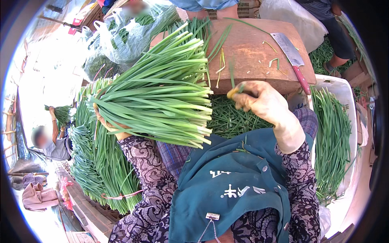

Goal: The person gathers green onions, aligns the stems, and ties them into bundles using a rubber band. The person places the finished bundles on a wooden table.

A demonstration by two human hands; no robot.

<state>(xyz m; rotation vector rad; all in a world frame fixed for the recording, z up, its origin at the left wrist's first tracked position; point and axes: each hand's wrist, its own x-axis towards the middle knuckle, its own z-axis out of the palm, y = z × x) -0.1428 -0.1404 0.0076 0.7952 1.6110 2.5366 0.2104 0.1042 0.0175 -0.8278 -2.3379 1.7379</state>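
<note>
A large fanned bunch of garlic chives (164, 97) lies across my left hand (111, 123), which grips it near its leafy end. The pale cut stems point to the right. My right hand (264, 101), in a cream rubber glove, is raised to the right of the stem ends, apart from them. Its fingers pinch a thin, blurred green chive blade (232, 73). Beyond both hands stands a wooden board (243, 57) with loose leaf scraps on it. On its right side rests a cleaver (287, 50) with a red handle overhanging the near edge.
Loose chive trimmings (234, 118) lie below the board. Tied chive bundles (112, 164) are stacked at left; a white plastic crate (349, 121) holds more at right. Filled plastic bags (130, 39) stand at the back left. Other people are nearby, one holding chives (60, 114).
</note>
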